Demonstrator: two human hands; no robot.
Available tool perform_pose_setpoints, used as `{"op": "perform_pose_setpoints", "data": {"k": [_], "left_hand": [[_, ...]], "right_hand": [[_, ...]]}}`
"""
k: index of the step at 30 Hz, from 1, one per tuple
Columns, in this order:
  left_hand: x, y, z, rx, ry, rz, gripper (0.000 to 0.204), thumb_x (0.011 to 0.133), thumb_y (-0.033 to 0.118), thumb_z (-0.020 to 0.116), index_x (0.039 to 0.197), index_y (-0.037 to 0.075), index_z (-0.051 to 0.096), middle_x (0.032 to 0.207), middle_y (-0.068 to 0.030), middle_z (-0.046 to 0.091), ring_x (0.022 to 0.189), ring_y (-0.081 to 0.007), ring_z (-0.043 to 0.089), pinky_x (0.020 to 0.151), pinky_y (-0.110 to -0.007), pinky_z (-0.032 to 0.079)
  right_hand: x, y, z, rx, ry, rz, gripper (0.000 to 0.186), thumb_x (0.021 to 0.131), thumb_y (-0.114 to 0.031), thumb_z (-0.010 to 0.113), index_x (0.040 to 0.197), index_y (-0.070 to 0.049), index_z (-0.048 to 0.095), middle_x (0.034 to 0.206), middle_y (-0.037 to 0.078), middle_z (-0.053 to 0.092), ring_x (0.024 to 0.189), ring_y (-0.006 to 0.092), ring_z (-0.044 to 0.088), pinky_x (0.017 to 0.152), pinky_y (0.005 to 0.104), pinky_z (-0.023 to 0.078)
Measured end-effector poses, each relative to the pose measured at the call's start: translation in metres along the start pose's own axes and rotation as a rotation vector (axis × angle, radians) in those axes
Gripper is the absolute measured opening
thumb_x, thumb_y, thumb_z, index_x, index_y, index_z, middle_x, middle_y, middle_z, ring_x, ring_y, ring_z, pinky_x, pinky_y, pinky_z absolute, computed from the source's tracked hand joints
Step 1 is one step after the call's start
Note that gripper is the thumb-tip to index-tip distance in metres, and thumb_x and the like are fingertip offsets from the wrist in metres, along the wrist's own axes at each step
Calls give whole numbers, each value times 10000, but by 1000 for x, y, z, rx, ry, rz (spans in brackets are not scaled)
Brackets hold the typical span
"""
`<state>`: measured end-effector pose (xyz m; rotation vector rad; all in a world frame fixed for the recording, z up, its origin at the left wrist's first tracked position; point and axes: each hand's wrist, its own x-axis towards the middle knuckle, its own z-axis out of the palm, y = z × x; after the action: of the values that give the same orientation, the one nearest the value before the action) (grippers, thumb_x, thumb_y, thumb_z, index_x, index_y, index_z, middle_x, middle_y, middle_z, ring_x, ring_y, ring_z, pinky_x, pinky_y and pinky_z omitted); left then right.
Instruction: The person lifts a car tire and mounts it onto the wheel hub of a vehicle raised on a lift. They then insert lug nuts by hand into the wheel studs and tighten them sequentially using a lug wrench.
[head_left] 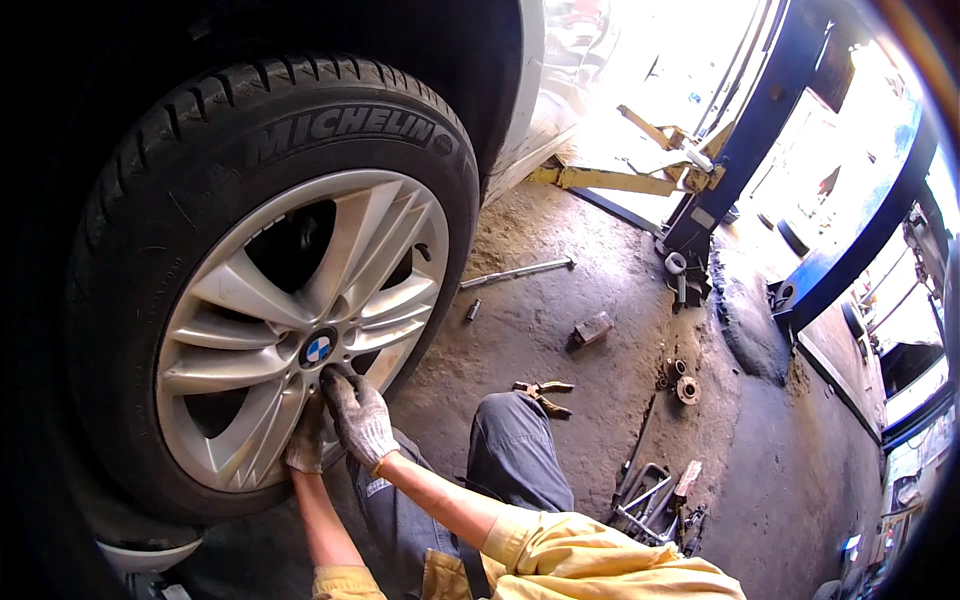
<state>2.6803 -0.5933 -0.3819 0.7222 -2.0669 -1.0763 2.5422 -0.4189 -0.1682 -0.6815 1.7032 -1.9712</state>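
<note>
R hand (358, 418) gloved fingers splayed on alloy wheel (300, 330) below hub; L hand (306, 443) flat alongside.

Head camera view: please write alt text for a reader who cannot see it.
Two gloved hands, left and right, press on the silver wheel of a car, just below its hub. Behind them, tools lie on the dirty floor.

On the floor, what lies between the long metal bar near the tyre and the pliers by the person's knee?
In the head view, mostly bare dirty concrete lies between the metal bar and the pliers; a small socket-like piece sits just below the bar's left end.
</note>
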Motion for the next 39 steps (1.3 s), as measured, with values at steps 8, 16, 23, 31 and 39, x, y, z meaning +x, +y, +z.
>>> {"op": "perform_pose_setpoints", "data": {"k": [8, 16, 23, 31, 39], "left_hand": [[6, 17, -2, 2268, -331, 624, 453, 1089, 227, 534, 1487, 20, 472, 1459, -114, 545, 1311, -217, 537, 1114, -341, 440], [2, -33, -9, 2089, -134, 639, 538, 1030, 158, 462, 1539, 11, 366, 1573, -146, 406, 1466, -277, 368, 1242, -406, 281], [-1, -25, 0, 1929, -22, 588, 422, 1083, 195, 478, 1482, 60, 448, 1482, -133, 493, 1390, -242, 460, 1176, -386, 394], [-7, -23, 3, 649, -53, 225, 494, 1062, 161, 508, 1524, 15, 410, 1549, -150, 450, 1437, -237, 428, 1184, -384, 393], [-5, -17, -18, 788, -115, 226, 570, 1056, 181, 464, 1566, -16, 301, 1607, -195, 355, 1471, -296, 386, 1204, -393, 371]], "right_hand": [[-3, -7, -2, -399, 203, -506, 314, 966, -266, 665, 1179, -37, 634, 922, 167, 719, 852, 361, 709, 763, 434, 557], [8, -14, 3, -166, 147, 25, 360, 1005, -307, 599, 1241, -35, 589, 1094, 240, 712, 1031, 428, 693, 880, 473, 537], [-2, -13, 5, -203, 104, -146, 342, 990, -312, 630, 1210, -56, 577, 1141, 217, 712, 1066, 421, 683, 882, 488, 541], [1, -15, 4, -249, 156, -132, 323, 949, -241, 680, 1186, -33, 609, 1096, 209, 692, 1008, 379, 691, 866, 459, 536], [2, -15, 14, -207, 209, -160, 268, 982, -211, 599, 1173, -31, 543, 1060, 265, 662, 992, 476, 643, 829, 534, 521]]}}
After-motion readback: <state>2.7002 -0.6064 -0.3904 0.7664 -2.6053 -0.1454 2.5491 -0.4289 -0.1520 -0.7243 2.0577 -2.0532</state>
